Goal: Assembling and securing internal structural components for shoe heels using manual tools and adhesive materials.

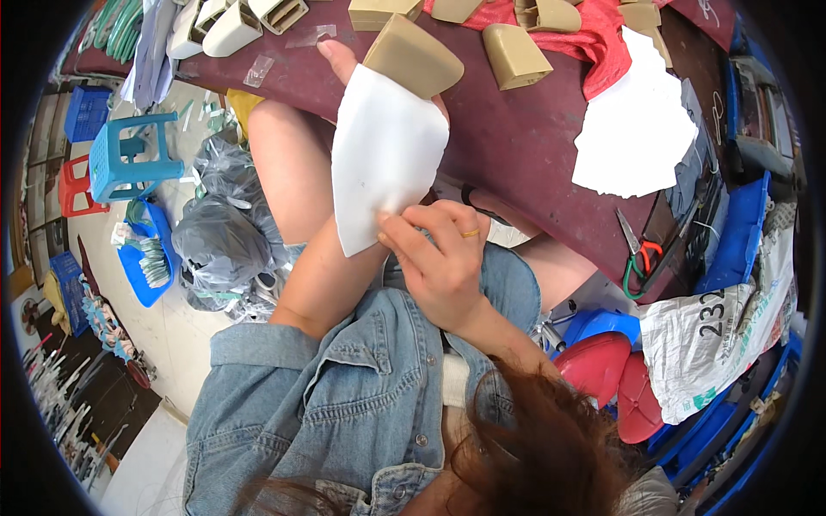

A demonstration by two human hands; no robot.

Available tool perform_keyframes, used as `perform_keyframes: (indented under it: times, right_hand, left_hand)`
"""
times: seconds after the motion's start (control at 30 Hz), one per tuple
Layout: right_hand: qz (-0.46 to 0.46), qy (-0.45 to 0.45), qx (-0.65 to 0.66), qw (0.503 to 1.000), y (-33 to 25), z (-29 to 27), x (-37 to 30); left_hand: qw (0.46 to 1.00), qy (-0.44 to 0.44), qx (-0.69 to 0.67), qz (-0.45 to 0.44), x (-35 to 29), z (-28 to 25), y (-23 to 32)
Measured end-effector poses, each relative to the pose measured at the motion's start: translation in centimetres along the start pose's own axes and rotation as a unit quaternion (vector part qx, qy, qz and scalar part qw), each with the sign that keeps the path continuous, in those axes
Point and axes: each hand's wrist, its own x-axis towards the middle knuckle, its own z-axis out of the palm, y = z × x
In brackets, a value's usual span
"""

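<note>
My left hand holds a tan block heel from behind. Its thumb sticks up on the left, and most of its fingers are hidden. A smooth white sheet, like thin leather, covers the heel's lower part and hangs down past it in a narrowing flap. At the flap's lower part, my right hand, a ring on one finger, has thumb and fingertips closed on the white material. Several more tan heels stand at the table's far side, and white ones at the far left.
Scissors with green and orange handles lie on the maroon-covered table at right, near a ragged white sheet and red cloth. Left on the floor are a blue stool, grey plastic bags and a blue basket.
</note>
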Motion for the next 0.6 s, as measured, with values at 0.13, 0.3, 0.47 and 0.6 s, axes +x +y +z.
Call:
perform_keyframes:
  times: [0.13, 0.3, 0.47, 0.6]
  right_hand:
    - [-0.009, -0.009, 0.014, 1.0, 0.3, 0.1, -0.3]
    - [-0.005, -0.005, 0.004, 1.0, 0.1, 0.0, -0.1]
    - [0.017, 0.013, 0.034, 0.999, -0.1, 0.3, 0.1]
    - [-0.002, 0.02, 0.012, 1.0, -0.2, 0.3, -0.1]
  left_hand:
    - [1.0, 0.016, 0.014, 0.002, -0.1, 0.0, 0.1]
    - [1.0, 0.012, 0.007, -0.015, -0.1, -0.1, 0.3]
    - [1.0, 0.006, 0.019, -0.013, 0.3, -0.7, 0.2]
    - [0.999, -0.029, 0.044, -0.004, 0.1, -0.7, 0.1]
